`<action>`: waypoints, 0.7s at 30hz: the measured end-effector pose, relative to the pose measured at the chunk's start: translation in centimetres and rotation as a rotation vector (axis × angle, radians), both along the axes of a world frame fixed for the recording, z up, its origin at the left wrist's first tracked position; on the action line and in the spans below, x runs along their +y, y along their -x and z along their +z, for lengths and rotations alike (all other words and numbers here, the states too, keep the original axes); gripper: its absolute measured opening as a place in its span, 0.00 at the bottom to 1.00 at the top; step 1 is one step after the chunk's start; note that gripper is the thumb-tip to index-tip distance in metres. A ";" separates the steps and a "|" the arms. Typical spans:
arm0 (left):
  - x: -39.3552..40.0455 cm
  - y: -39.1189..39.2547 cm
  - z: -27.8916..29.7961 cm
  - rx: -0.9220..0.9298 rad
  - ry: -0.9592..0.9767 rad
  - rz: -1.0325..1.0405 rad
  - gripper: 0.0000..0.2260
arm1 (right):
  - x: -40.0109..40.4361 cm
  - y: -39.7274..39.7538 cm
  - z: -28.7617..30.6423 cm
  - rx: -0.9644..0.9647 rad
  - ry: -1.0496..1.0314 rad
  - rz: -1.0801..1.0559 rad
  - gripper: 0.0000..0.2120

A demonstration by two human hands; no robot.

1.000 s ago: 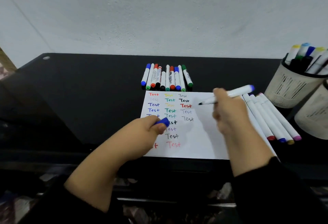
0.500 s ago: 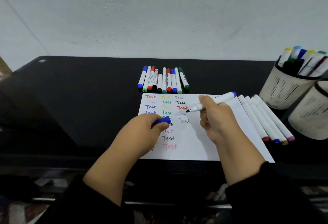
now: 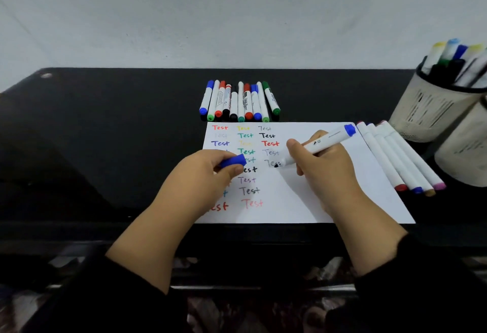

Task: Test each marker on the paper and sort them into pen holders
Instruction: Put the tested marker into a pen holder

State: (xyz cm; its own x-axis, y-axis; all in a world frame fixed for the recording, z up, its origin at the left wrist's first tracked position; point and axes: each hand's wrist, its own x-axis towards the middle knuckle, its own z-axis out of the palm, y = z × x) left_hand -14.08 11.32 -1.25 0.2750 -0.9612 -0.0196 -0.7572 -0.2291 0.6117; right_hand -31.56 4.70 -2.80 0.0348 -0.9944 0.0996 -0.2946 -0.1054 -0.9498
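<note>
A white sheet of paper lies on the black desk, covered with coloured "Test" words. My right hand grips a white marker with a blue end, its dark tip down on the paper at the third column of words. My left hand pinches the marker's blue cap over the paper's left part. Several capped markers lie in a row behind the paper. More white markers lie beside its right edge. Two pale pen holders stand at the right; the far one holds several markers, the near one is partly cut off.
The black desk stretches to the left of the paper. A pale wall rises behind the desk. The desk's front edge runs just below the paper, with clutter visible underneath.
My right hand has brought the marker down and leftward from above the paper until its tip meets the sheet. My left hand has kept the blue cap in about the same place.
</note>
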 end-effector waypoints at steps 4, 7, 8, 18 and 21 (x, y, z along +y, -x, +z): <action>-0.3 0.2 -0.4 -0.007 0.015 -0.015 0.13 | -0.2 -0.3 -0.5 0.045 0.012 0.021 0.13; -0.6 0.2 -0.5 -0.019 0.002 -0.016 0.13 | -0.2 -0.5 -0.6 0.075 0.017 0.038 0.13; -0.6 0.1 -0.5 -0.022 0.003 -0.018 0.13 | -0.1 -0.5 -0.6 0.082 0.013 0.047 0.13; -0.9 0.2 -0.7 -0.029 0.002 -0.022 0.15 | -0.1 -0.6 -0.6 0.140 0.025 0.053 0.14; -0.8 0.1 -0.7 -0.024 0.003 -0.019 0.15 | -0.1 -0.6 -0.7 0.104 0.023 0.050 0.15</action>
